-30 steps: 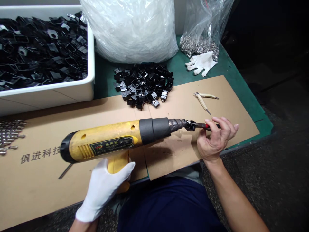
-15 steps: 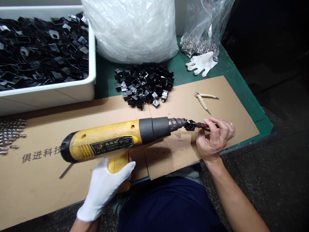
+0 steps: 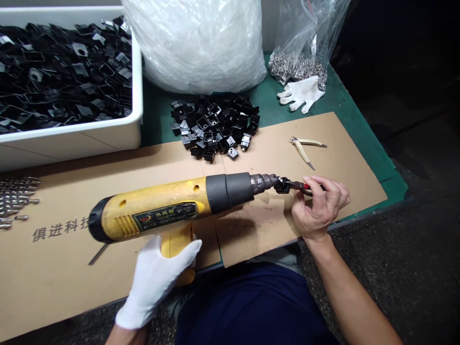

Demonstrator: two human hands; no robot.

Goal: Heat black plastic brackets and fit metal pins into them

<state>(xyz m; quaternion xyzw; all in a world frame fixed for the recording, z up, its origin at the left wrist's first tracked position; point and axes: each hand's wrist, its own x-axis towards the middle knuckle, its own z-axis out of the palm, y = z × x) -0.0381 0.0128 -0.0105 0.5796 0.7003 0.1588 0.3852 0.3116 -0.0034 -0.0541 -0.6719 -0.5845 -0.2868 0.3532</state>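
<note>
Two hands grip — left hand (image 3: 154, 280) a yellow heat gun (image 3: 161, 208) pointing right, right hand (image 3: 321, 208) pliers (image 3: 298, 186).

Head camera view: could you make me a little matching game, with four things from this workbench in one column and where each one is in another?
Things:
1. Yellow heat gun
2. Red-handled pliers
3. Cream-handled side cutters
4. Spare white glove

Places:
A. Lying on the cardboard sheet
B. Held in the bare right hand
C. Lying on the green mat
D. Held in the white-gloved left hand

Right pairs: 1-D, 2-B, 3-A, 4-C.
</note>
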